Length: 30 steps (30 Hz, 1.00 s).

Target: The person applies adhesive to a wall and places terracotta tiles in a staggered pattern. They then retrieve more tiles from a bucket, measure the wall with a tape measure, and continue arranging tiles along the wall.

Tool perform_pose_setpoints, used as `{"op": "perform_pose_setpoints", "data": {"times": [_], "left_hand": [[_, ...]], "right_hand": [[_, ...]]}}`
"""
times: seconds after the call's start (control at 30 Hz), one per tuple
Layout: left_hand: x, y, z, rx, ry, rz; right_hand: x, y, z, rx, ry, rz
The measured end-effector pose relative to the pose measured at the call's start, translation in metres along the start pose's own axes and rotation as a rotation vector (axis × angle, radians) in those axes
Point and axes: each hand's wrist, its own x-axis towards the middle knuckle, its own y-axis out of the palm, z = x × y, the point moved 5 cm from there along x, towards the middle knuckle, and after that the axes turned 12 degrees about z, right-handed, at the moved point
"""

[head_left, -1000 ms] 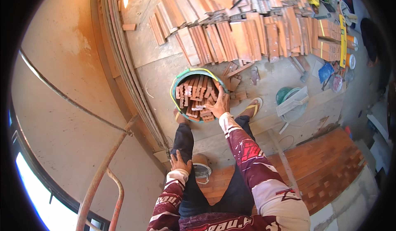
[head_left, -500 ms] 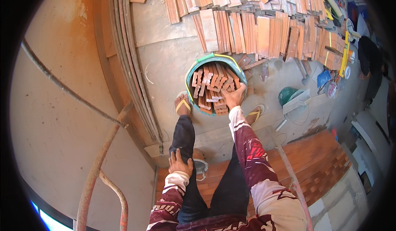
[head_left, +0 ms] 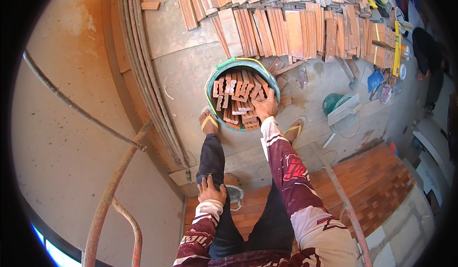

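A green bucket (head_left: pixel 208 93) with a yellow handle, its grip part green, stands between my feet. Several reddish clay tile strips (head_left: pixel 238 88) with notched ends fill it, standing and leaning at various angles. My right hand (head_left: pixel 265 108) reaches inside at the right edge, thumb and fingers closed around a clay tile strip; the fingertips are partly hidden. Resting on my left knee, my left hand (head_left: pixel 211 191) has its fingers spread and holds nothing.
Rows of clay tile strips (head_left: pixel 267 33) lie beyond the bucket. To the right are a tilted green bucket (head_left: pixel 332 103), a hammer (head_left: pixel 352 82) and a yellow spirit level (head_left: pixel 397 50). Long pipes (head_left: pixel 145 66) run along the left wall; a rusty metal frame (head_left: pixel 112 186) stands nearby. A person in dark clothes (head_left: pixel 427 62) is at far right.
The view has shifted slightly, so the bucket and tile rows sit further left. My right hand stays at the tiles in the bucket, and my left hand remains on my knee.
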Motion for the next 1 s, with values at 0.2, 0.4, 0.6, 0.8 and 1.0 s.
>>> {"op": "perform_pose_setpoints", "data": {"times": [0.2,0.4,0.6,0.8,1.0], "left_hand": [[0.001,0.006,0.003,-0.015,0.026,-0.032],[0.002,0.005,0.003,0.010,0.014,-0.016],[0.004,0.004,0.003,0.015,0.011,-0.010],[0.003,-0.001,0.003,-0.023,0.014,-0.021],[0.003,-0.002,-0.003,0.031,-0.004,-0.017]], "right_hand": [[0.000,-0.003,0.000,0.004,0.031,0.026],[-0.004,-0.004,0.002,0.017,0.009,-0.024],[-0.009,-0.004,0.004,0.045,0.011,-0.004],[-0.008,-0.012,0.008,0.038,-0.012,0.011],[-0.036,-0.031,-0.002,0.014,-0.094,-0.101]]}}
